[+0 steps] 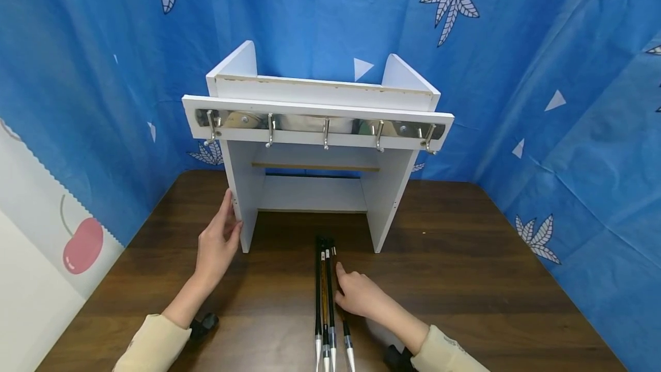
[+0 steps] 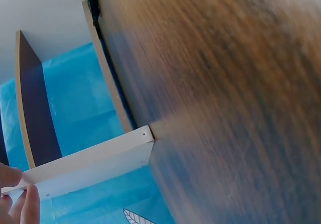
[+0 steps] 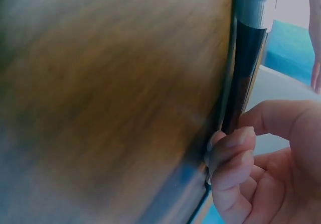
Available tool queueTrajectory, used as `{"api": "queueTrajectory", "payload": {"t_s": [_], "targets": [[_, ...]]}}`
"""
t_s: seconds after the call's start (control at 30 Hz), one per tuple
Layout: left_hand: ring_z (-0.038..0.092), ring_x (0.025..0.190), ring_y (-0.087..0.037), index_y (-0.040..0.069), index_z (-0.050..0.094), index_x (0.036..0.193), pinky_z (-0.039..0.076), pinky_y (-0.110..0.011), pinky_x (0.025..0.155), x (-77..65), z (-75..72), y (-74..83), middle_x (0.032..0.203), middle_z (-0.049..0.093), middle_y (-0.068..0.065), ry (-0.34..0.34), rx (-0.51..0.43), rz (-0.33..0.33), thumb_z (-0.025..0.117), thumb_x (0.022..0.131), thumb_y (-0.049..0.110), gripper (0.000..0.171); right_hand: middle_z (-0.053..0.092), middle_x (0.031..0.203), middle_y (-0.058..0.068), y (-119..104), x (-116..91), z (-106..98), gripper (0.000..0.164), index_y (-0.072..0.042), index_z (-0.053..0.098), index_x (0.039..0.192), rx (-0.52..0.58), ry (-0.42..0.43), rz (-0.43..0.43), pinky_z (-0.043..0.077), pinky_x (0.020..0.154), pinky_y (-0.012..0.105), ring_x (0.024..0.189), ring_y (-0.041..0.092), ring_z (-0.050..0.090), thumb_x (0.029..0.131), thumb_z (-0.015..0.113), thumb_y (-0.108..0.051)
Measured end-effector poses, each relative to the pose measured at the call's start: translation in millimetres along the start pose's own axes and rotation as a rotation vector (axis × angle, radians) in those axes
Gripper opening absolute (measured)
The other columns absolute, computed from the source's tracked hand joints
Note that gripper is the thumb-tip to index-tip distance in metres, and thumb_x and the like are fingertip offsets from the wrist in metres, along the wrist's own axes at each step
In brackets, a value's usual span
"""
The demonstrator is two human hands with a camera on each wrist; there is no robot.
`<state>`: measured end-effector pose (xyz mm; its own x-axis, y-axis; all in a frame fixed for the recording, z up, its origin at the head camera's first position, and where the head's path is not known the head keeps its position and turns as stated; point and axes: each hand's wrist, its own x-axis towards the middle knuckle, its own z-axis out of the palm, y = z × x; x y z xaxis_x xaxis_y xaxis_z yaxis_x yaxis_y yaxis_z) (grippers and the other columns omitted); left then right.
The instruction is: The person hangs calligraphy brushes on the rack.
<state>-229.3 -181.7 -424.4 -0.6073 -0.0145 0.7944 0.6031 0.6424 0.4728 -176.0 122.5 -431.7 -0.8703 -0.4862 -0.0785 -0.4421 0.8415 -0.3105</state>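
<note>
A white shelf unit [image 1: 232, 159] stands on the wooden table, with a hook rail [image 1: 310, 123] across its upper front. My left hand [image 1: 217, 248] pinches the front edge of its left side panel, thumb on one face and fingers on the other; the left wrist view shows this grip on the panel [image 2: 95, 156]. Several long-handled brushes [image 1: 318, 297] lie side by side on the table before the shelf, white bristles toward me. My right hand [image 1: 361, 294] pinches the rightmost brush [image 1: 346, 329] by its handle, index finger stretched along it. Close up, thumb and fingertips meet around the brush [image 3: 247, 53].
A blue patterned curtain [image 1: 320, 22] hangs behind the table [image 1: 465, 280] and along its right side. At the left is a white cloth [image 1: 31, 234] with a printed cherry. Dark wrist cameras [image 1: 203, 326] sit beneath both forearms.
</note>
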Motion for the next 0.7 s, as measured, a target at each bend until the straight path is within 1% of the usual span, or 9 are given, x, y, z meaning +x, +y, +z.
{"api": "queueTrajectory", "payload": {"t_s": [0.17,0.27,0.37,0.43,0.63,0.7], "targets": [[0.061,0.099,-0.033,0.013,0.027,0.149,0.051,-0.034,0.071,-0.4,1.1,-0.7,0.124,0.055,-0.021,-0.008,0.007,-0.006,0.070,0.071,-0.020,0.095,0.034,0.041,-0.006,2.5,-1.8,-1.4,0.055,0.015,0.040,0.132,-0.026,0.004,0.004,0.020,0.031,0.016,0.032,0.002,0.021,0.086,0.061,-0.007],[0.061,0.099,-0.033,0.014,0.026,0.149,0.052,-0.034,0.071,-0.5,1.4,-1.1,0.124,0.055,-0.021,-0.007,0.015,-0.011,0.070,0.071,-0.019,0.095,0.037,0.040,-0.007,3.1,-2.5,-1.3,0.055,0.016,0.040,0.132,-0.026,0.002,0.003,0.025,0.030,0.015,0.029,0.001,0.028,0.087,0.062,-0.006],[0.061,0.098,-0.033,0.014,0.026,0.149,0.052,-0.034,0.071,-0.6,1.6,-1.6,0.123,0.056,-0.022,-0.006,0.016,-0.013,0.070,0.071,-0.019,0.095,0.041,0.041,-0.006,2.9,-2.8,-1.3,0.056,0.016,0.039,0.133,0.000,-0.004,0.014,0.032,0.029,0.015,0.028,0.001,0.037,0.087,0.062,-0.005],[0.061,0.098,-0.033,0.014,0.027,0.149,0.052,-0.034,0.070,-0.5,1.8,-1.7,0.122,0.056,-0.022,-0.005,0.015,-0.011,0.070,0.071,-0.019,0.095,0.043,0.042,-0.006,2.8,-2.9,-1.6,0.056,0.016,0.038,0.133,0.020,-0.006,0.024,0.036,0.030,0.016,0.028,0.002,0.041,0.087,0.062,-0.004],[0.061,0.098,-0.033,0.013,0.027,0.149,0.052,-0.033,0.070,-0.4,2.2,-1.8,0.121,0.056,-0.022,0.002,0.012,-0.005,0.069,0.071,-0.019,0.094,0.045,0.044,-0.004,6.7,-3.1,-3.2,0.056,0.016,0.039,0.132,0.058,-0.008,0.038,0.038,0.031,0.017,0.029,0.002,0.043,0.085,0.063,-0.002],[0.061,0.098,-0.033,0.013,0.027,0.149,0.051,-0.033,0.070,-0.5,2.3,-1.9,0.122,0.056,-0.022,0.004,0.011,-0.005,0.069,0.072,-0.019,0.093,0.045,0.045,-0.004,9.4,-3.0,-4.8,0.057,0.015,0.039,0.133,0.088,-0.018,0.041,0.039,0.032,0.018,0.030,0.004,0.045,0.085,0.062,-0.002]]}}
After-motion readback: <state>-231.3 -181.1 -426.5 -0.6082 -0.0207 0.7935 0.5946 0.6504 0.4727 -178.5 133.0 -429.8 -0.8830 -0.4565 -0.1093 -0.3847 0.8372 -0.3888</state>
